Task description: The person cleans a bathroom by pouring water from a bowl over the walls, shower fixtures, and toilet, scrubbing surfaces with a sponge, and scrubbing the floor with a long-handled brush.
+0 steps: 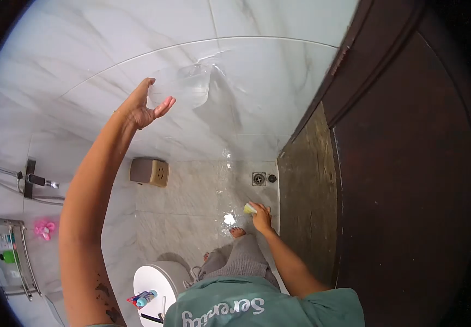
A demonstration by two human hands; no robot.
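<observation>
My left hand (147,106) is raised toward the marbled wall, its thumb and fingers around the near end of a clear plastic container (183,87). The container is tipped on its side, and its open end faces the wall tiles, where water splashes and runs. Low on the right, my right hand (261,216) grips a small yellow-and-white sponge (249,208) above the wet floor. Part of the sponge is hidden by my fingers.
A floor drain (259,179) lies near the wall. A brown bin with a smiley (149,171) stands left. A white round-topped stand (154,280) holds tubes. A shower fitting (42,181), pink puff (44,229) and rack (9,256) hang left; a dark door (404,163) is right.
</observation>
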